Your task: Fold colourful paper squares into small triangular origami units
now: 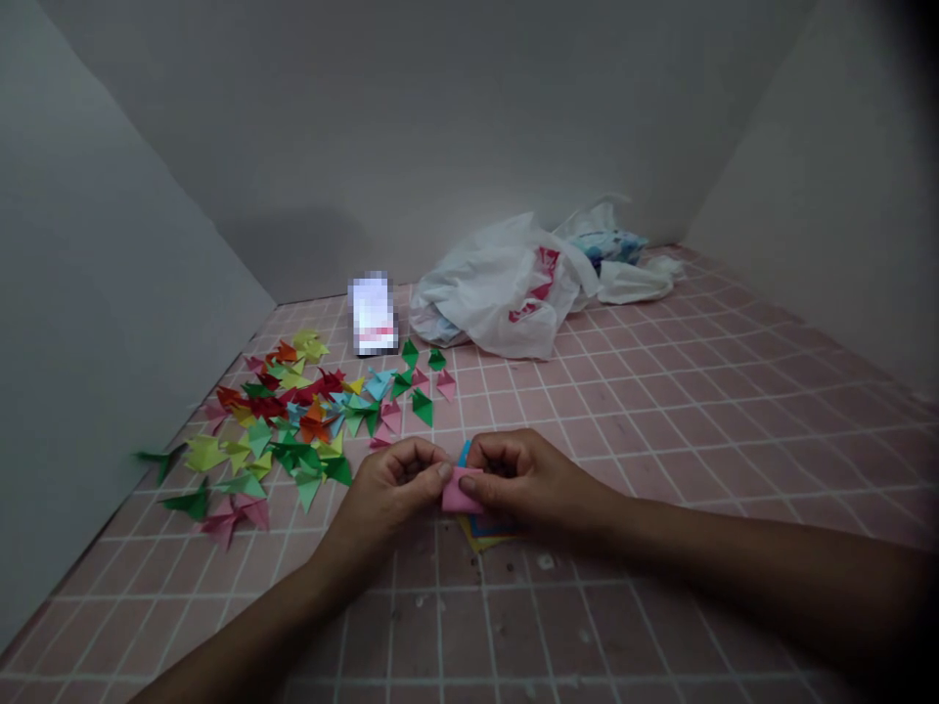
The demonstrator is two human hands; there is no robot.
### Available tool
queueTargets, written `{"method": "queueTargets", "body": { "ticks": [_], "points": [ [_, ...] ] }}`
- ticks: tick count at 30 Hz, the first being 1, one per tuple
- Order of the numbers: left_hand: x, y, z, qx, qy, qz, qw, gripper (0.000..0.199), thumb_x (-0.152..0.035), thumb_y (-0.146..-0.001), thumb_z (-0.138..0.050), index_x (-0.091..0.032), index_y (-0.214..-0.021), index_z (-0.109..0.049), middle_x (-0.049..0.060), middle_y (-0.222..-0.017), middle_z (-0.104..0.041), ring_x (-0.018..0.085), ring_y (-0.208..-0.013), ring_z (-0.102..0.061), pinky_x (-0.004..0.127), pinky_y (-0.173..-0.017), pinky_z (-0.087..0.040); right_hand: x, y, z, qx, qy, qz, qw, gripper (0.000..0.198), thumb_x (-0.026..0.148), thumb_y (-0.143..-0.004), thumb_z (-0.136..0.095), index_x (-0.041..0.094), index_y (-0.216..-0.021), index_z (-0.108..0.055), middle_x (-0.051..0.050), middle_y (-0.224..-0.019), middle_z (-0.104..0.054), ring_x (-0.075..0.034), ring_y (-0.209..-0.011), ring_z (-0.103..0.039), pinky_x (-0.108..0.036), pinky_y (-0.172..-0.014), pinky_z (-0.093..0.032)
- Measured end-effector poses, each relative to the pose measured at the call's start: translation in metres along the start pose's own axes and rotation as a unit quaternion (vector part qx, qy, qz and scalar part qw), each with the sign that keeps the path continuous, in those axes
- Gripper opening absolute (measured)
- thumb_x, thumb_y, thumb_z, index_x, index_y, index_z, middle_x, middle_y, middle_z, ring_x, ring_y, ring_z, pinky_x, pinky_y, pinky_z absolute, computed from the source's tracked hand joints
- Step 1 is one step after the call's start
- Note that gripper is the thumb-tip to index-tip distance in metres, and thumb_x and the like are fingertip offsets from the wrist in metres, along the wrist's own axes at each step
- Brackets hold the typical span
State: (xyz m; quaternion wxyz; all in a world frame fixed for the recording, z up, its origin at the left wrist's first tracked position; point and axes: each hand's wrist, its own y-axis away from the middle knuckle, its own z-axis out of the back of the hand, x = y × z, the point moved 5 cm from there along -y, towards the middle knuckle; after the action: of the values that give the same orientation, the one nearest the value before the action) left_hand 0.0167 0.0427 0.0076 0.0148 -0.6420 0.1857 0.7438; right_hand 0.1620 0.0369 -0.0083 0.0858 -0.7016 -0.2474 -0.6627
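Observation:
Between my two hands is a small folded piece of pink paper [462, 497], held just above the surface. My left hand [403, 479] pinches its left edge between thumb and curled fingers. On the other side, my right hand [528, 479] grips the right part with the thumb on top. Beneath it lie a few flat sheets of blue and yellow paper [475, 541], partly covered by the pink piece and my right hand. A blue tip sticks up behind, between the hands.
Many folded paper pieces [300, 460] in green, yellow, red, pink and blue spread over the left side. A lit phone [374, 318] with a blurred screen stands behind them. White plastic bags [506, 284] sit at the back. Walls enclose the pink tiled surface [696, 440].

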Motion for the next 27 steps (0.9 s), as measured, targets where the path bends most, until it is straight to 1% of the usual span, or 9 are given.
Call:
{"method": "queueTargets", "body": {
  "ticks": [2, 4, 8, 11, 14, 16, 21, 24, 27],
  "points": [
    [-0.001, 0.001, -0.001, 0.014, 0.0, -0.005, 1.0, 0.02, -0.035, -0.075, -0.069, -0.016, -0.071, -0.064, -0.002, -0.065, -0.058, 0.01, -0.059, -0.049, 0.021, -0.059, -0.038, 0.0, 0.0, 0.0, 0.0, -0.002, -0.001, 1.0, 0.033, 0.04, -0.076, -0.072, 0.016, -0.067, -0.053, 0.006, -0.056, -0.045, -0.005, -0.05, -0.037, -0.018, -0.045, -0.027],
    [-0.002, 0.001, 0.0, 0.01, -0.007, -0.022, 1.0, 0.021, -0.035, -0.076, -0.069, -0.016, -0.069, -0.065, -0.002, -0.065, -0.058, 0.01, -0.061, -0.049, 0.021, -0.06, -0.039, -0.001, 0.0, 0.0, 0.003, -0.027, -0.011, 1.0, 0.032, 0.041, -0.075, -0.073, 0.016, -0.068, -0.054, 0.006, -0.056, -0.046, -0.005, -0.048, -0.038, -0.018, -0.044, -0.027],
    [-0.001, 0.001, 0.004, -0.025, -0.015, -0.049, 0.998, 0.019, -0.033, -0.078, -0.068, -0.016, -0.07, -0.064, -0.003, -0.066, -0.057, 0.011, -0.063, -0.05, 0.021, -0.061, -0.039, -0.003, -0.001, -0.003, 0.033, -0.073, -0.034, 0.996, 0.036, 0.045, -0.072, -0.076, 0.016, -0.074, -0.056, 0.006, -0.056, -0.049, -0.006, -0.047, -0.042, -0.018, -0.044, -0.029],
    [-0.001, 0.002, 0.005, -0.042, -0.013, -0.065, 0.997, 0.019, -0.032, -0.079, -0.067, -0.016, -0.069, -0.063, -0.003, -0.064, -0.057, 0.011, -0.061, -0.05, 0.022, -0.061, -0.04, -0.006, -0.001, -0.005, 0.057, -0.061, -0.051, 0.995, 0.039, 0.046, -0.07, -0.077, 0.015, -0.07, -0.055, 0.006, -0.054, -0.049, -0.005, -0.046, -0.039, -0.018, -0.043, -0.028],
    [-0.003, 0.005, 0.005, -0.063, -0.023, -0.082, 0.994, 0.019, -0.031, -0.079, -0.066, -0.017, -0.068, -0.062, -0.003, -0.064, -0.057, 0.011, -0.062, -0.05, 0.022, -0.06, -0.04, -0.009, -0.003, -0.004, 0.052, -0.057, -0.059, 0.995, 0.04, 0.046, -0.069, -0.078, 0.015, -0.068, -0.053, 0.007, -0.052, -0.048, -0.004, -0.044, -0.038, -0.017, -0.041, -0.027],
    [-0.004, 0.007, 0.005, -0.068, -0.025, -0.089, 0.993, 0.019, -0.031, -0.079, -0.066, -0.017, -0.068, -0.062, -0.002, -0.065, -0.058, 0.012, -0.063, -0.05, 0.022, -0.061, -0.04, -0.009, -0.003, -0.004, 0.054, -0.06, -0.059, 0.995, 0.041, 0.047, -0.068, -0.078, 0.015, -0.068, -0.053, 0.007, -0.051, -0.048, -0.004, -0.042, -0.039, -0.016, -0.04, -0.028],
    [-0.004, 0.011, 0.005, -0.077, -0.001, -0.104, 0.992, 0.018, -0.031, -0.08, -0.067, -0.017, -0.07, -0.062, -0.002, -0.067, -0.058, 0.012, -0.064, -0.051, 0.022, -0.061, -0.041, -0.003, -0.002, -0.007, 0.087, -0.067, -0.051, 0.993, 0.044, 0.053, -0.07, -0.075, 0.017, -0.067, -0.05, 0.007, -0.048, -0.049, -0.005, -0.04, -0.042, -0.016, -0.037, -0.029],
    [-0.007, 0.013, 0.006, -0.088, 0.004, -0.119, 0.989, 0.017, -0.03, -0.08, -0.067, -0.017, -0.07, -0.062, -0.002, -0.067, -0.058, 0.011, -0.064, -0.051, 0.021, -0.061, -0.041, 0.0, -0.001, -0.007, 0.074, -0.047, -0.038, 0.995, 0.042, 0.05, -0.072, -0.074, 0.018, -0.067, -0.048, 0.008, -0.048, -0.048, -0.005, -0.04, -0.041, -0.016, -0.038, -0.029],
    [-0.011, 0.016, 0.005, -0.089, -0.019, -0.133, 0.987, 0.017, -0.03, -0.082, -0.065, -0.017, -0.071, -0.061, -0.002, -0.066, -0.056, 0.011, -0.063, -0.05, 0.022, -0.06, -0.041, -0.001, 0.0, -0.006, 0.054, -0.013, -0.022, 0.998, 0.037, 0.046, -0.076, -0.071, 0.018, -0.067, -0.049, 0.007, -0.049, -0.046, -0.005, -0.04, -0.039, -0.017, -0.038, -0.027]
  ]
}}
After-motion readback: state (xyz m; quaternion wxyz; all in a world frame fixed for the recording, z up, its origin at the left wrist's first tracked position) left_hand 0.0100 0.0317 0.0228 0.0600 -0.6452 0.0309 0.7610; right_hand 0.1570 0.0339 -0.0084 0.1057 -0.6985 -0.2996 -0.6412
